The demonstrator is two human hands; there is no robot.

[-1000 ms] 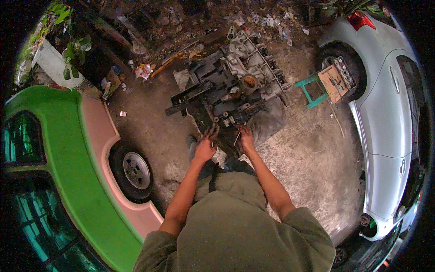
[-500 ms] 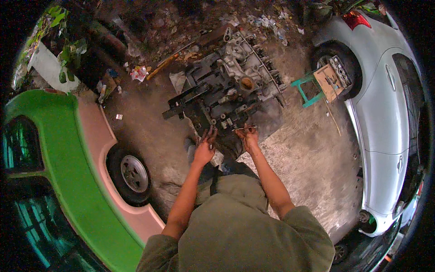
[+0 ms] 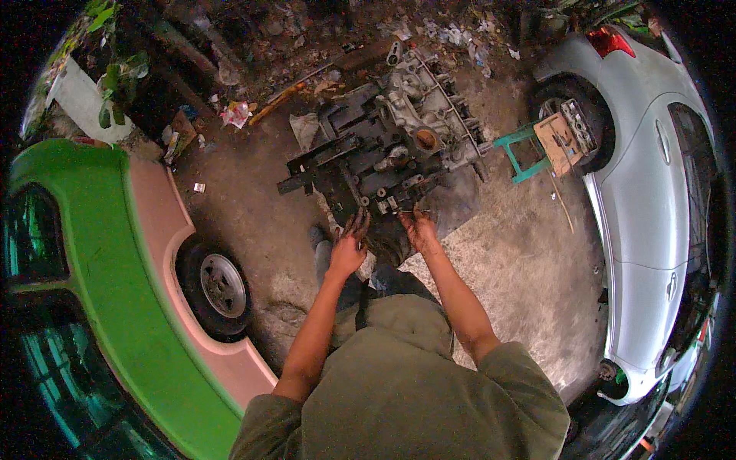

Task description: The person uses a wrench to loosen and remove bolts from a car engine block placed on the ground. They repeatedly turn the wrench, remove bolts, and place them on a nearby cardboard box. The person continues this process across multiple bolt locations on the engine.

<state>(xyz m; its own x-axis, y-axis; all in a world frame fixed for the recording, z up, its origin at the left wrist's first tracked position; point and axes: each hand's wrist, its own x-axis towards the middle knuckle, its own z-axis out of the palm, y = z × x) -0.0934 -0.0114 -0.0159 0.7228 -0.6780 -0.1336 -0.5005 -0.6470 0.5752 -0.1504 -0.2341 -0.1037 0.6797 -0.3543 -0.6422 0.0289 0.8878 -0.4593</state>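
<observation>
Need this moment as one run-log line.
left hand: at engine near edge | right hand: same edge, grip unclear | green stool: beside silver car

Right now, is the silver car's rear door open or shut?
Shut: the rear door of the silver car lies flush with the panels beside it, only thin seams showing.

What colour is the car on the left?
The car on the left is green with a pinkish lower panel; see the head view.
</observation>
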